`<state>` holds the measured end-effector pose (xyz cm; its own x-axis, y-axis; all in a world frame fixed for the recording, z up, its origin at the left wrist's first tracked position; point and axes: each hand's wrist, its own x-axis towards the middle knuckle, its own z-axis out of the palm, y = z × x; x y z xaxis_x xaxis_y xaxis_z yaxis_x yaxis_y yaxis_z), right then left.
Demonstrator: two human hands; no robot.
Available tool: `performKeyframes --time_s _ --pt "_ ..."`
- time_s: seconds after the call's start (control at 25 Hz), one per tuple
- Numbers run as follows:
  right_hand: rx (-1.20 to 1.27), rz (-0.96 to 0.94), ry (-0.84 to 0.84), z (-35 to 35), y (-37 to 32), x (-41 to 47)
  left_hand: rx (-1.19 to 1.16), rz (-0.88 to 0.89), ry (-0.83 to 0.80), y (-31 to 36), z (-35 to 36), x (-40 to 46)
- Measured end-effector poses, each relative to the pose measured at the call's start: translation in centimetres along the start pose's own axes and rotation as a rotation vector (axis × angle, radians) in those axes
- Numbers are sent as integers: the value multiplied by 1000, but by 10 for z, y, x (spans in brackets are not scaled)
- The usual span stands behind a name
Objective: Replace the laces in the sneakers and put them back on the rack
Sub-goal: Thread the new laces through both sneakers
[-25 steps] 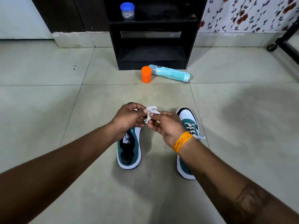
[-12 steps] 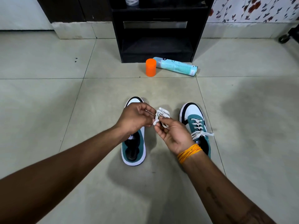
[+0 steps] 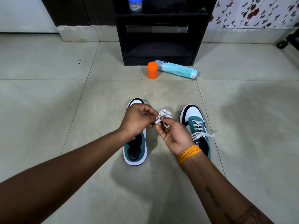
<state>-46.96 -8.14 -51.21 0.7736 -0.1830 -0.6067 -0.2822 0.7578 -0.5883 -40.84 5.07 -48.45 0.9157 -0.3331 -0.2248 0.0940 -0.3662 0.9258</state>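
Note:
Two teal, white and black sneakers stand on the tiled floor, toes pointing away from me. The left sneaker shows no lace where it is visible, and my left hand hides its middle. The right sneaker carries a white lace tied in a bow. Between them, above the floor, both hands hold a bundled white lace. My left hand pinches it from the left. My right hand, with an orange thread band at the wrist, holds it from below. The black rack stands against the far wall.
An orange cap stands on the floor before the rack, beside a light blue spray can lying on its side. A blue-lidded jar sits on the rack's upper shelf. A wheeled black frame shows at far right.
The bundled lace has loosened a little between my fingers. The camera tilted down, then back up slightly. The sneakers have not moved.

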Motion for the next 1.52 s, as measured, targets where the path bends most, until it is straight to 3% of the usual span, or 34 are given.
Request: performKeyframes --time_s 0.4,0.56,0.64,0.72,0.88,1.08,1.28,1.44,1.52 --pt "-20 -54 20 -2 3 1 44 -7 -39 9 3 6" --pt "-6 -39 174 -1 5 8 24 19 39 6 -3 12" --pt "-121 -56 240 -1 7 8 27 38 76 7 -5 14" --pt "-345 -156 270 -2 13 6 -11 32 64 11 -7 15" --pt "-855 -582 292 7 16 -4 -46 42 18 19 -5 15" --pt "-1031 -936 270 16 4 -8 -60 67 22 23 -9 13" --pt "-987 -787 213 21 5 0 -84 42 43 16 -20 9" --pt "-1018 -714 170 27 8 16 121 29 362 -6 -42 10" --pt "-991 -617 95 29 16 27 193 -75 331 -21 -46 5"
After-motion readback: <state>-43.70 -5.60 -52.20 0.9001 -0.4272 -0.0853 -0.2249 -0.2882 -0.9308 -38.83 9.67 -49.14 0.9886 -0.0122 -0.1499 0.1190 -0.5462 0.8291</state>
